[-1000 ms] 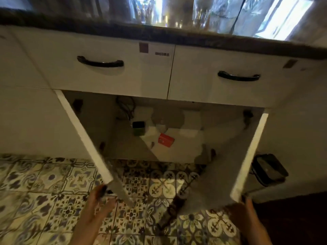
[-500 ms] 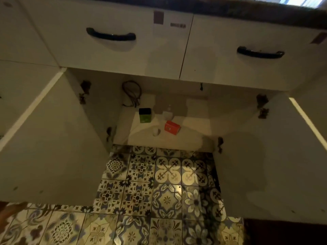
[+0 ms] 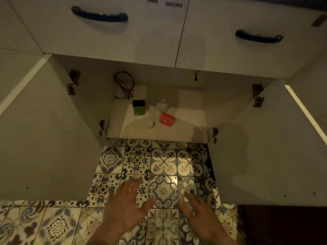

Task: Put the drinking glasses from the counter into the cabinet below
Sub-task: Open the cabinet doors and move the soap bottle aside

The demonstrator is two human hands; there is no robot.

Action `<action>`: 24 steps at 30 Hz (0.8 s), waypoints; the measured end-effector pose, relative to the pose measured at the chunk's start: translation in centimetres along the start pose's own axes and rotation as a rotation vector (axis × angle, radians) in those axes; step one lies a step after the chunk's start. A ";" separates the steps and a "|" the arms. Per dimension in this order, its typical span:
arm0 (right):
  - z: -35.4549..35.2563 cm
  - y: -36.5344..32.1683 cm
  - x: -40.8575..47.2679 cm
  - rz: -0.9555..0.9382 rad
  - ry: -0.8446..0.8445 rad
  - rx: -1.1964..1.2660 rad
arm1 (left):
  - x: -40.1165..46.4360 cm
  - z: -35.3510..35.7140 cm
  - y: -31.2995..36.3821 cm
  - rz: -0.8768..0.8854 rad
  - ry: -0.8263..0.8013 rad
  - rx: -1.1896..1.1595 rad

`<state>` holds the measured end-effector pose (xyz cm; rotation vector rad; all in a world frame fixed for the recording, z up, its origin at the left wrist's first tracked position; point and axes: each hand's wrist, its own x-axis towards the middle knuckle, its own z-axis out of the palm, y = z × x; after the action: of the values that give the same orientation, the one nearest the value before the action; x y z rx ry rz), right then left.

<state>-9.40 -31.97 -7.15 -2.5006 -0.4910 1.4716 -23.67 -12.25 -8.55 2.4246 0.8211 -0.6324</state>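
Left door: white flat cabinet door (image 3: 44, 135) swung fully open.
Left hand (image 3: 123, 207): fingers spread, holding nothing, above patterned floor tiles (image 3: 163, 161).
Cabinet shelf (image 3: 185, 121): no glasses inside; small green box (image 3: 138, 107), red box (image 3: 166, 119).
Right hand (image 3: 200, 213): fingers spread, empty.
Right door (image 3: 265, 147): open.
Drinking glasses: out of view; appearance cannot be judged.
Progress: only opening done, seemingly.

Both hands reach forward side by side, backs up, motion-blurred. The left hand (image 3: 126, 207) has its fingers spread wide and thumb out to the right; the right hand (image 3: 200, 212) is likewise splayed flat; neither holds anything
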 end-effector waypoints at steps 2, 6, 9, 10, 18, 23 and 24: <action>-1.4 -2.3 0.2 -0.103 0.183 -0.034 | 2.2 -1.7 2.2 0.106 0.105 0.022; -7.6 -7.0 0.8 -0.221 0.455 -0.275 | 5.6 -7.5 4.6 0.199 0.309 0.133; -10.3 -8.2 0.8 -0.258 0.594 -0.354 | 6.7 -10.2 5.1 0.221 0.357 0.207; -10.7 -8.4 1.0 -0.265 0.613 -0.368 | 6.9 -10.8 5.1 0.228 0.381 0.220; -9.7 -8.3 1.1 -0.245 0.539 -0.374 | 6.7 -10.5 4.1 0.231 0.391 0.197; -9.8 -9.8 2.1 -0.214 0.520 -0.371 | 7.6 -10.6 1.8 0.218 0.371 0.159; -9.8 -9.9 2.2 -0.212 0.522 -0.366 | 7.8 -10.5 1.4 0.217 0.364 0.160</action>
<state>-1.65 -22.00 -0.87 -2.8451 -0.9470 0.6544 -14.44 -3.83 -4.40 2.7735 0.6481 -0.1808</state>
